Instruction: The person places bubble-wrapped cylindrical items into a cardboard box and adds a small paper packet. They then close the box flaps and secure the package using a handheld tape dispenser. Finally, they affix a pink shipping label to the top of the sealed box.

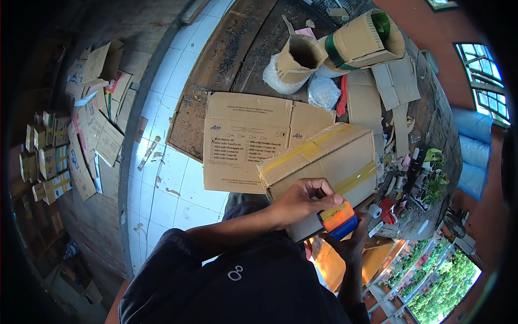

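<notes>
A closed cardboard box (324,167) with bands of yellowish tape along it lies tilted in front of me. At its near right corner is a blue and orange tape dispenser (339,220) with a roll of yellowish tape. My right hand (353,243) grips the dispenser from below, its fingers partly hidden. My left hand (307,202) rests over the box's near side, thumb and fingertips pinched at the top edge of the tape roll. Whether a loose tape end is between them is too small to see.
Beneath the box lies a flat printed cardboard sheet (243,129) on the dark wooden table (189,124). Behind stand cardboard tubes (302,54) and bubble wrap (324,93). Small tools and a plant (434,186) crowd the right. Cardboard pieces (97,119) pile at the left.
</notes>
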A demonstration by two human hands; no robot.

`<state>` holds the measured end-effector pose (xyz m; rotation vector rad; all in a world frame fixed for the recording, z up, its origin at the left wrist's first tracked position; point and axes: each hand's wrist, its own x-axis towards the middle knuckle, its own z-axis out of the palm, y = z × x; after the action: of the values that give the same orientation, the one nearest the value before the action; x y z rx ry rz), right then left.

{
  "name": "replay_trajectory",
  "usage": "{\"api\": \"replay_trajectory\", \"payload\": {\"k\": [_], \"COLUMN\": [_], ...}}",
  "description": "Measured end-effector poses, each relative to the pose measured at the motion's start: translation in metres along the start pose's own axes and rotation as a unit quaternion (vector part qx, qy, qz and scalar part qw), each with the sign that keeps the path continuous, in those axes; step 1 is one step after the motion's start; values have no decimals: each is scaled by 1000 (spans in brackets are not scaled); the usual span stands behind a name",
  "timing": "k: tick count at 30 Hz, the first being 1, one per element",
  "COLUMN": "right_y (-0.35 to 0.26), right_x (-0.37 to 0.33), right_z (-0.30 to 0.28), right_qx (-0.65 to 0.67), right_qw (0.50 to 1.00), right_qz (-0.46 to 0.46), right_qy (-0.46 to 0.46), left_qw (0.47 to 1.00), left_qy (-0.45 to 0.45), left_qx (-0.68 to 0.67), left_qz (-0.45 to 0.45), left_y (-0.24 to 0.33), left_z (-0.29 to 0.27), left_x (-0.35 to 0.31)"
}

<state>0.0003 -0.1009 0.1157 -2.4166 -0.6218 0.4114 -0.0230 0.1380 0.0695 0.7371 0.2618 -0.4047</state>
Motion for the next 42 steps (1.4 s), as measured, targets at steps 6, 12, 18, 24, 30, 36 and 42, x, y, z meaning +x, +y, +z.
{"api": "replay_trajectory", "payload": {"k": [6,12,18,24,30,36,42], "right_y": [2,-2,-36,-66,-97,-116,-122], "right_x": [4,9,46,70,106,126,127], "right_z": [0,-7,-33,-74,-66,-65,-69], "right_qx": [8,46,-44,-57,-62,-80,-87], "right_qw": [1000,999,986,993,990,985,982], "right_qz": [-5,18,-162,-63,-54,-49,-40], "right_qy": [-10,-9,-9,-88,-112,-142,-162], "left_qw": [998,997,992,987,990,988,982], "left_qy": [37,40,38,98,101,99,129], "left_qx": [-23,-58,99,128,66,91,113], "left_qz": [-39,-34,70,-7,-68,-75,-83], "left_y": [5,11,17,30,-10,-37,-46], "left_z": [-1,-17,-56,-154,-181,-174,-154], "left_x": [0,7,48,110,131,131,128]}}
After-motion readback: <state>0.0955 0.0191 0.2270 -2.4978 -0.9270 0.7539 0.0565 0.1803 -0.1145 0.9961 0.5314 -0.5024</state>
